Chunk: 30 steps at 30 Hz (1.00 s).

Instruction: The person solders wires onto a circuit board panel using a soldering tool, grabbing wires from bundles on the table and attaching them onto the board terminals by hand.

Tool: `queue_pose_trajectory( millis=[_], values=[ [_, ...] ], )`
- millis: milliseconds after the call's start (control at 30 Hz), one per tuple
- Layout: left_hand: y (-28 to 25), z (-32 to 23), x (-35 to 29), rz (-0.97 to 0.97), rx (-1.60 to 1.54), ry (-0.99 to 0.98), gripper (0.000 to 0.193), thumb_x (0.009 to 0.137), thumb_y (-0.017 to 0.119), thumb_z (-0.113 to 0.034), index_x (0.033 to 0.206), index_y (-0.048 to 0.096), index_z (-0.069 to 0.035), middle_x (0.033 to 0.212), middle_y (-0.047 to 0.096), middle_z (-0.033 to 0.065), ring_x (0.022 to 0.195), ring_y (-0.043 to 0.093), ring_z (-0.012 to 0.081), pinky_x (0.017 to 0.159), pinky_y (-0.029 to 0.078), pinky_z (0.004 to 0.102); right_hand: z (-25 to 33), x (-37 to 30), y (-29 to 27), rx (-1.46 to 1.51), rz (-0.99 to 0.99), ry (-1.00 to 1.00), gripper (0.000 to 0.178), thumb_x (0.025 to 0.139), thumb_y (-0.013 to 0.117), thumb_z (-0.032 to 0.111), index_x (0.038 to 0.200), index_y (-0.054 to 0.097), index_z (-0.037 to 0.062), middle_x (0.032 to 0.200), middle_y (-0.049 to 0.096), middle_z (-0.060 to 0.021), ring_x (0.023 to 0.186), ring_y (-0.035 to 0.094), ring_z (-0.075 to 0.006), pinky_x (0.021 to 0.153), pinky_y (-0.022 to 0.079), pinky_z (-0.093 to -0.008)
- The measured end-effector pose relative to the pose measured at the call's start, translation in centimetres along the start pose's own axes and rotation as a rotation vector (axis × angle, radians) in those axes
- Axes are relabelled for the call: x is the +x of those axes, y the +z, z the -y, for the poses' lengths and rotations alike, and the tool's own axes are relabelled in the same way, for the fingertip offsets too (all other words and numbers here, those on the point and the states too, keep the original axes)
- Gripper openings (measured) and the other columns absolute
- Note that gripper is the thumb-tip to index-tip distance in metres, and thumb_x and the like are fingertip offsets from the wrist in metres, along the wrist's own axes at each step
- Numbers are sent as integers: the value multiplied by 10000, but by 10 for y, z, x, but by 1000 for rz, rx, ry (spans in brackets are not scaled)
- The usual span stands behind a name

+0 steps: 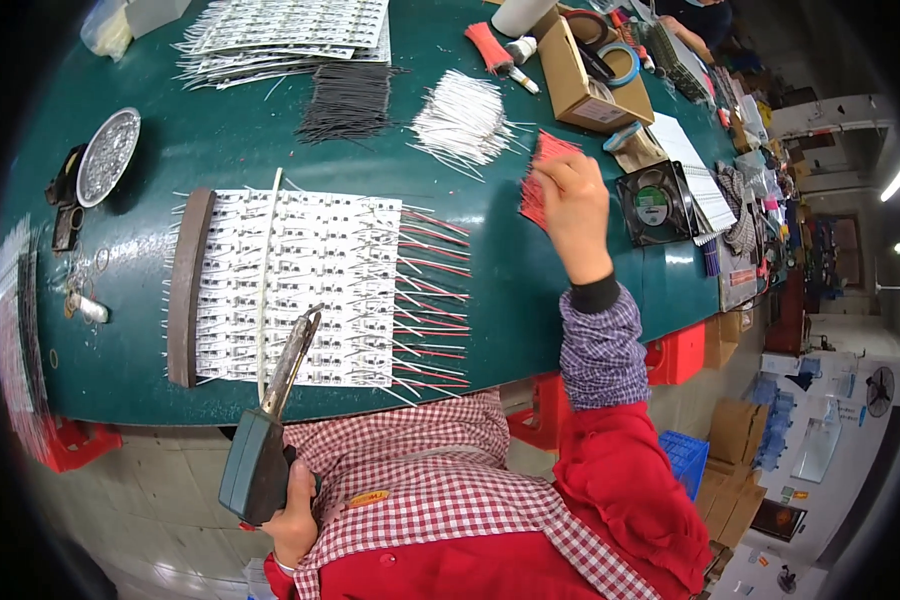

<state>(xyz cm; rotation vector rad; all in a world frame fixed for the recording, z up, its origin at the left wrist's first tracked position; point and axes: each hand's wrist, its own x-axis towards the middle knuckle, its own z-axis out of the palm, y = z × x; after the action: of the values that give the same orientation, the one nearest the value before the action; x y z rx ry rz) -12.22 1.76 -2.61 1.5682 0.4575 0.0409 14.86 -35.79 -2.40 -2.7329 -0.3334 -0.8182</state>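
My left hand [294,515] is wrapped round the grip of a soldering gun [253,465] with a dark green body. Its metal tip reaches over a white circuit board panel [335,285] full of small black parts. Red and white wires [435,270] stick out in rows from the panel's right edge. A brown bar [190,290] lies along its left side, and a pale strip [270,260] crosses it. Farther right, my right hand [576,205] is closed in a pinch at a pile of red wires [553,148]; its fingertips are partly hidden.
Bundles of black wires [345,103] and white wires [462,120] lie beyond the panel, near stacked panels [285,35]. At left stands a metal bowl [108,158]. A cardboard box [580,85] with tape rolls and a black fan [656,204] are at right. Another person [705,25] sits far right.
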Motion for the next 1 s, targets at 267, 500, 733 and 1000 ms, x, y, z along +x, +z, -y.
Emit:
queue_pose_trajectory(
  millis=[267, 500, 733, 1000],
  values=[
    [13, -12, 10, 105, 77, -75, 350, 947, 610, 17, 1292, 576, 68, 999, 648, 104, 622, 517, 77, 537, 423, 243, -34, -19, -8, 18, 148, 139, 79, 787, 749, 77, 847, 737, 26, 880, 665, -110, 896, 625, -316, 794, 509, -410],
    [22, -15, 10, 68, 52, 18, 363, 951, 610, 11, 1308, 573, 69, 928, 641, 80, 622, 512, 73, 546, 419, 238, -32, -17, -5, 18, 137, 117, 61, 807, 720, 43, 829, 667, 23, 845, 646, -132, 872, 621, -326, 762, 501, -435],
    [19, 1, 13, 46, 156, 122, 355, 956, 612, 6, 1306, 585, 62, 861, 626, 61, 618, 506, 75, 548, 407, 237, -25, -13, -14, -61, 102, 5, 68, 814, 713, 36, 833, 648, 40, 818, 643, -112, 819, 626, -314, 707, 503, -423],
    [19, -4, 19, 115, 155, 168, 349, 949, 614, 28, 1296, 594, 61, 855, 628, 60, 628, 509, 68, 550, 409, 230, -22, -9, -25, -43, 139, -21, 65, 814, 705, 30, 869, 673, 46, 829, 636, -116, 811, 634, -309, 692, 514, -410]
  ],
)
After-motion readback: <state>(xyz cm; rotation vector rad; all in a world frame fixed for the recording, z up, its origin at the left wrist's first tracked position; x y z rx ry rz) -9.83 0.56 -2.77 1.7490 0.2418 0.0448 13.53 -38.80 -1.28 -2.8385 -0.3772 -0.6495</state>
